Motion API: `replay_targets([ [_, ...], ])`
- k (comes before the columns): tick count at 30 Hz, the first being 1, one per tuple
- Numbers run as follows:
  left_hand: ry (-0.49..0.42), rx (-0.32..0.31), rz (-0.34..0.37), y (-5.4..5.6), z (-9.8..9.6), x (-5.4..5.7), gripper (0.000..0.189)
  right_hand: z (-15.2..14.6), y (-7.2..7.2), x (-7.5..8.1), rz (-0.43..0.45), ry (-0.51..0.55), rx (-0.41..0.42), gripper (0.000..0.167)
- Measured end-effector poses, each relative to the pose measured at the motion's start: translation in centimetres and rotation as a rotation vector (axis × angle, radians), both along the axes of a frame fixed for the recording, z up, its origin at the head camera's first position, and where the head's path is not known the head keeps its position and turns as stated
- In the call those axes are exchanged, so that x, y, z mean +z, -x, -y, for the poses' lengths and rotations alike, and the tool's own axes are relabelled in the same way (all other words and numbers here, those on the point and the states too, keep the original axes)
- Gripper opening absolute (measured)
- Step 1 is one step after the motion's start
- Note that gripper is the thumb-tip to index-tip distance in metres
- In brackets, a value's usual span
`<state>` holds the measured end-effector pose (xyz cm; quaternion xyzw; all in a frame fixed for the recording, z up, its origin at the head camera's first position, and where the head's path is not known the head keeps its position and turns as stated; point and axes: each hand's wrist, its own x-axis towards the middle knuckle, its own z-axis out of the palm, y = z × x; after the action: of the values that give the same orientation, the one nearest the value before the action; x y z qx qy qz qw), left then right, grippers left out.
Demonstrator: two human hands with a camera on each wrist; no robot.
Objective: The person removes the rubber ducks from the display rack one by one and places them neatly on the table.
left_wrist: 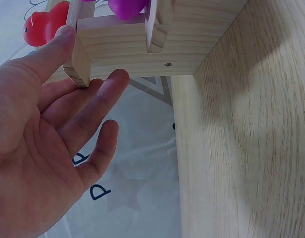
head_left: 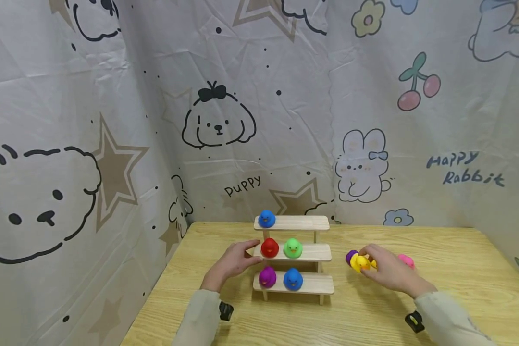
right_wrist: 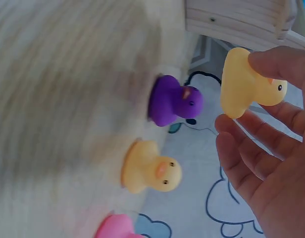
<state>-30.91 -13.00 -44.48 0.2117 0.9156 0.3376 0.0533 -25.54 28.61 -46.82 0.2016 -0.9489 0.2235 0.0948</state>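
Had my right hand [head_left: 388, 272] pinching a yellow duck [right_wrist: 238, 82], left hand [head_left: 231, 262] pinching the wooden shelf [head_left: 315, 252]. One careless tug there could've toppled the red duck [head_left: 269, 248].

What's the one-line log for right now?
left hand: grips shelf; right hand: holds yellow duck; shelf: five ducks; table: purple duck, another yellow duck, pink duck

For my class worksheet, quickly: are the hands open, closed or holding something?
Left hand: holding the middle shelf by its end.
Right hand: holding a yellow duck.
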Motion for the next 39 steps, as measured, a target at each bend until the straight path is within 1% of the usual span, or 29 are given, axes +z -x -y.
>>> replay_targets([
  [7,-0.001,0.003,0.004,0.1,0.0,-0.1,0.058,-0.1,0.1,-1.0,0.049,-0.026,0.000,0.032],
  [17,0.005,-0.001,-0.006,0.1,0.0,0.0,0.058,-0.5,0.3,-2.7,0.050,-0.036,0.009,0.035],
  [21,0.005,-0.007,-0.003,0.1,0.0,-0.1,0.059,-0.5,0.4,-3.2,0.070,-0.043,0.000,0.035],
  [25,0.005,-0.008,-0.004,0.1,0.0,-0.1,0.059,-0.5,0.4,-3.5,0.088,-0.034,-0.009,0.034],
  [33,-0.002,-0.009,-0.008,0.1,0.0,-0.2,0.058,-0.4,0.5,-3.7,0.077,-0.029,0.017,0.035],
  [39,-0.008,-0.008,-0.001,0.1,0.1,-0.2,0.057,-0.3,0.5,-3.8,0.086,-0.024,0.009,0.034],
])
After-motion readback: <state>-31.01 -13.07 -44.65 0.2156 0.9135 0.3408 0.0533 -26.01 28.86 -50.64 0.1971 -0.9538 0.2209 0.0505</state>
